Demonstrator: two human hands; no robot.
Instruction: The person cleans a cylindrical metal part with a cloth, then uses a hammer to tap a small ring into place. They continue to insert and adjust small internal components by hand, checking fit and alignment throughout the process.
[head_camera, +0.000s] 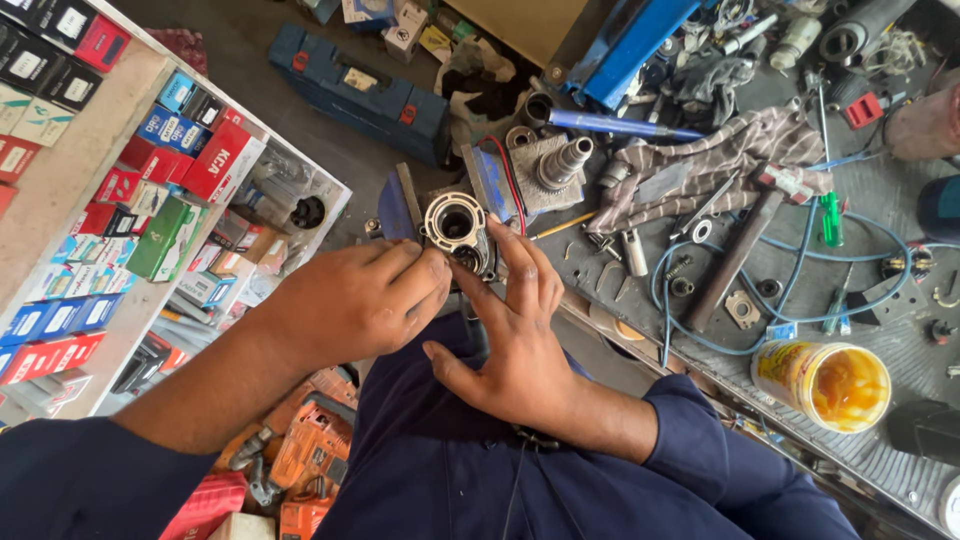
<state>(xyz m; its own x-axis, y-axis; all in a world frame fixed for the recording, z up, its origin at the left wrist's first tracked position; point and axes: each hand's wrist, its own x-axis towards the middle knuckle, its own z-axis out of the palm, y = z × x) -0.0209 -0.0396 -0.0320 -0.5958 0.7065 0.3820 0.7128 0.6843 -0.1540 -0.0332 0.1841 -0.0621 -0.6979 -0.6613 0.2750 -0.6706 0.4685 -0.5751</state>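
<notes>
A metal housing (455, 230) with a white round gasket on its top face sits at the bench (880, 190) edge, just above the person's lap. The left hand (355, 300) lies knuckles-up against its left side, fingers curled onto it. The right hand (515, 335) rises from below, thumb spread, fingers straight and pressed along the housing's right side. Both forearms angle inward. Right of it lie a striped rag (720, 155), blue wire (800, 270) and an open grease jar (830, 383).

Dull grey metal housing (455, 228) with a pale gasket, striped cloth rag (715, 160), glossy yellow plastic jar (822, 383).
</notes>
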